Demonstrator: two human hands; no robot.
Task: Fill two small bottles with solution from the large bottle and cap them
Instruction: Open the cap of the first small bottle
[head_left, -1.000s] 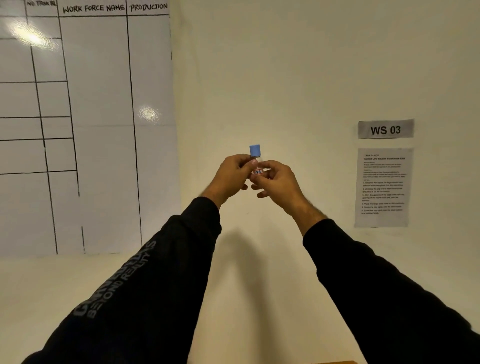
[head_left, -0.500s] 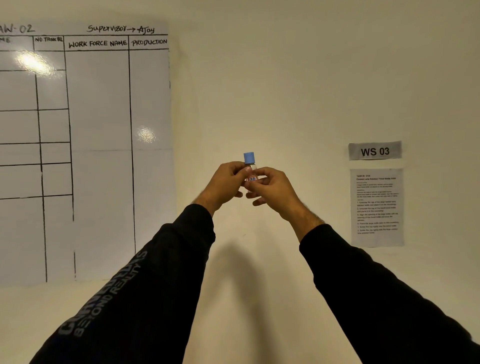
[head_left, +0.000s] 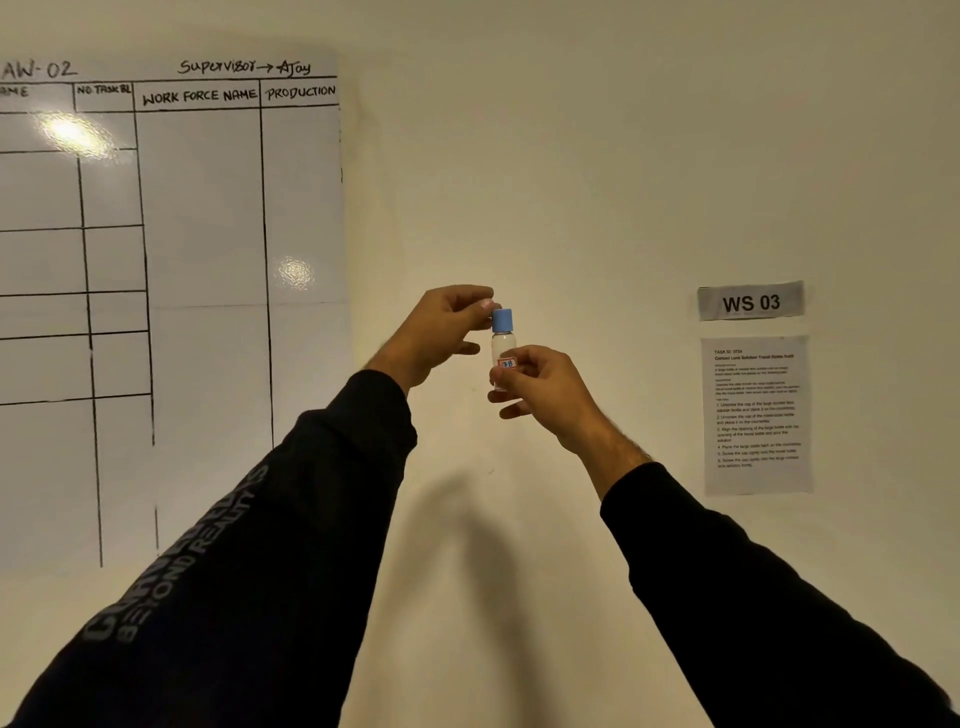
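Cream wall, whiteboard (head_left: 171, 291) at nine o'clock. Small bottle (head_left: 503, 349) held upright mid-air at centre: right hand (head_left: 545, 395) grip pinches its body, left hand (head_left: 441, 332) grip pinches the blue cap (head_left: 502, 320) (capping step, apparently). Next: twist until snug.
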